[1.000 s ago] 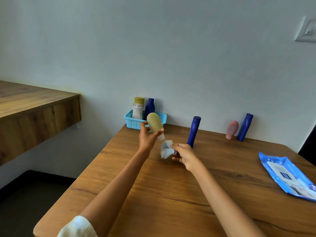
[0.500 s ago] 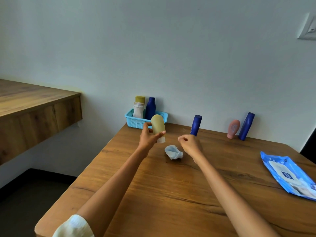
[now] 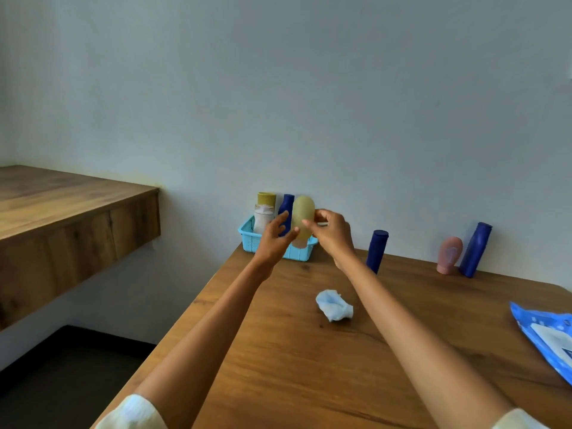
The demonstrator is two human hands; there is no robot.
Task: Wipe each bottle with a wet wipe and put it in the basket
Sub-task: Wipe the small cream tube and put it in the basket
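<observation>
Both hands (image 3: pixel 332 233) hold olive bottle (image 3: pixel 302 216) above basket (image 3: pixel 251 238) containing bottles.

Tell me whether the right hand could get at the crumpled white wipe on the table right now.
Probably not straight away: the right hand pinches the olive-yellow plastic bottle together with the left hand. Once it lets go, the crumpled white wipe lies uncovered on the wooden table beside that forearm.
</observation>
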